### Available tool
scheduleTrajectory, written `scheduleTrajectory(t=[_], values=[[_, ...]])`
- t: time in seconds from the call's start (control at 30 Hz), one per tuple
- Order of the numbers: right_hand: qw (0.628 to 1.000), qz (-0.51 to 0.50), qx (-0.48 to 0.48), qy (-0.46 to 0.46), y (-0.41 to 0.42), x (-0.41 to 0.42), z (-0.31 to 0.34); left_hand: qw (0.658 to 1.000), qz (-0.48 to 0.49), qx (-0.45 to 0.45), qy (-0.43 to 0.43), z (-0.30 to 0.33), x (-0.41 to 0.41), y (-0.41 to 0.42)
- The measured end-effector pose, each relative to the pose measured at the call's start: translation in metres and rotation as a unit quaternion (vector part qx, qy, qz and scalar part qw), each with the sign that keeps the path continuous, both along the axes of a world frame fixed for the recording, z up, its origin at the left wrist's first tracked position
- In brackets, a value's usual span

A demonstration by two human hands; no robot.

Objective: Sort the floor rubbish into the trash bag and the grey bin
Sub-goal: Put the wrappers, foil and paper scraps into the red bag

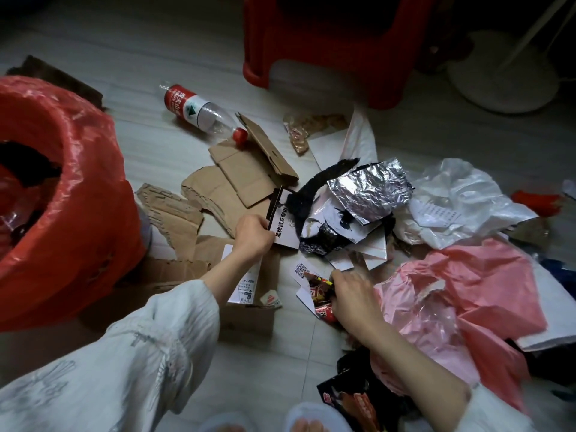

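A red trash bag point(78, 188) stands open at the left. My left hand point(252, 235) is shut on a white printed card point(285, 226) with a black edge, lifted off the floor pile. My right hand point(352, 294) is closed on a small red snack wrapper point(321, 288) beside a QR-code slip point(300, 271). Torn cardboard pieces point(237, 182) lie between the bag and the pile. A crumpled foil wrapper point(369, 188) and a black strip point(321, 182) lie just beyond the card. The grey bin is not in view.
An empty plastic bottle point(199, 112) lies at the back. A red stool point(327, 51) stands behind the pile. Pink plastic point(461, 294) and clear plastic bags point(461, 198) cover the right. A dark snack bag point(352, 400) lies by my feet. A small cardboard box point(249, 316) sits under my left arm.
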State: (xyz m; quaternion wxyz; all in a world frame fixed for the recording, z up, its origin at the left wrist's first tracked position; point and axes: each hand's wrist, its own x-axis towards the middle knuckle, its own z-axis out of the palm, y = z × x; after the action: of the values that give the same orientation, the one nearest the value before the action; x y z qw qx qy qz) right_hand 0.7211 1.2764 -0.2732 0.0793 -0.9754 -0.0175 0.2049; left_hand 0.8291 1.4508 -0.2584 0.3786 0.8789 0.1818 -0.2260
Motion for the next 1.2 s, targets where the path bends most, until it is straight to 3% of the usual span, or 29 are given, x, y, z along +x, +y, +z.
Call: scheduleTrajectory(t=[0.17, 0.3, 0.53, 0.77, 0.87, 1.0, 1.1, 1.2], values=[[0.993, -0.082, 0.042, 0.079, 0.003, 0.001, 0.004, 0.998, 0.054, -0.041, 0.017, 0.007, -0.001, -0.004], [0.988, -0.082, 0.048, 0.125, 0.009, -0.007, 0.000, 0.994, 0.095, -0.041, -0.035, 0.015, -0.010, 0.003], [0.987, -0.097, 0.066, 0.108, 0.015, -0.009, -0.004, 0.986, 0.129, -0.077, -0.067, 0.028, -0.022, 0.027], [0.926, -0.292, 0.238, 0.018, 0.017, 0.005, 0.049, 0.969, 0.153, -0.126, -0.144, 0.074, -0.042, 0.042], [0.886, -0.330, 0.325, -0.012, 0.030, 0.022, 0.093, 0.954, 0.151, -0.134, -0.220, 0.117, -0.048, 0.051], [0.882, -0.244, 0.402, -0.030, 0.074, 0.045, 0.158, 0.921, 0.170, -0.105, -0.334, 0.178, -0.061, 0.079], [0.866, -0.197, 0.459, -0.019, 0.118, 0.062, 0.199, 0.884, 0.257, -0.085, -0.381, 0.208, -0.068, 0.120], [0.821, -0.199, 0.535, 0.002, 0.174, 0.080, 0.232, 0.845, 0.348, -0.051, -0.402, 0.226, -0.070, 0.178]])
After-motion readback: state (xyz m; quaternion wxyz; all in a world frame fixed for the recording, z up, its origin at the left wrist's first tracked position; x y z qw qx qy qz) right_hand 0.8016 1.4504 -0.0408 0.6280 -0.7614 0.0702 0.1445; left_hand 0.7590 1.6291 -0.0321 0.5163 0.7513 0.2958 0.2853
